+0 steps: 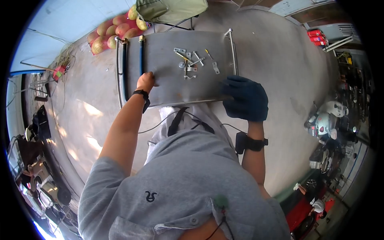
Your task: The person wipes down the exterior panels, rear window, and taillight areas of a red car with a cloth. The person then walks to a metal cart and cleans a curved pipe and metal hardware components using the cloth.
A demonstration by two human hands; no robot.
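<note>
My left hand (147, 81) is bare and closed around the lower end of a dark blue hose (141, 56). A brass fitting (141, 38) caps the hose's far end. A second blue hose (125, 68) lies along the left rail of the metal table (168, 90). Over the table's right edge is my right hand (245, 98), covered by a dark blue glove. Its fingers point left, somewhat blurred, and I see nothing held in them. Between my hands, toward the far side, lie several metal brackets, bolts and a pipe clamp (190, 77).
Raised metal rails (234, 52) edge the table's sides. Beyond it stand a green folding chair (172, 10) and red net bags of round fruit (114, 32). A white scooter (329, 120) is parked at right. A thin cable (154, 129) crosses in front of my legs.
</note>
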